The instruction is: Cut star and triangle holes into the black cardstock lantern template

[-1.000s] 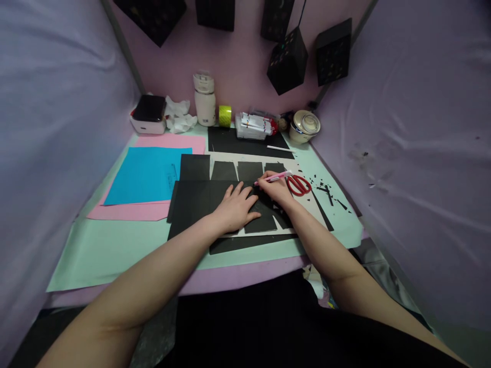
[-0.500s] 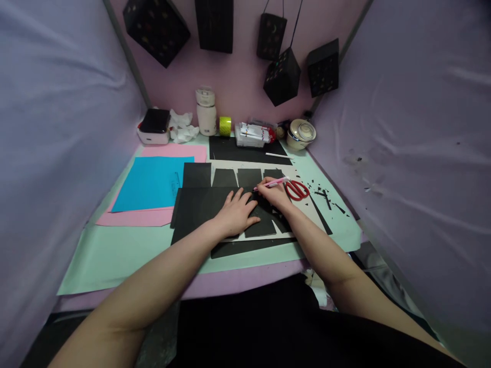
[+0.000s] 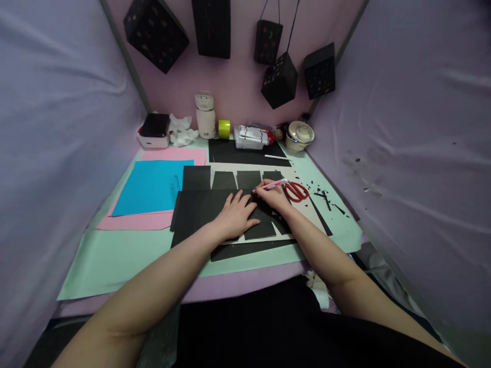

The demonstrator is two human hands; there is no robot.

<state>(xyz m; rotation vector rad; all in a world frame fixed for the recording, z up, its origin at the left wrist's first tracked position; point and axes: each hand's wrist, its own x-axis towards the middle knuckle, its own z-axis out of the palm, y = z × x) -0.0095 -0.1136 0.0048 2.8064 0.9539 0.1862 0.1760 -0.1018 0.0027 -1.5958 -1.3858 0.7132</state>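
Black cut paper [image 3: 199, 209] with several flaps lies on a pale board over the mint-green table cover. My left hand [image 3: 236, 217] rests flat on the paper with its fingers spread, holding nothing. Just right of it, my right hand [image 3: 271, 197] is closed around a pink and white pen [image 3: 274, 184], whose lower end is at the paper. Whatever mark is at the tip is too small to make out. Red-handled scissors [image 3: 296, 191] lie beside my right hand, their blades mostly hidden.
Blue paper [image 3: 151, 186] on pink sheets lies left. Black scraps [image 3: 326, 199] are scattered right. Along the back stand a white bottle [image 3: 206, 116], yellow tape [image 3: 224, 129], a box of pens [image 3: 250, 138] and a lidded bowl [image 3: 299, 135]. Black boxes [image 3: 280, 80] hang above.
The whole view has shifted slightly, with table items appearing a little lower. Both hands keep nearly the same place on the paper, and the pen is still held.
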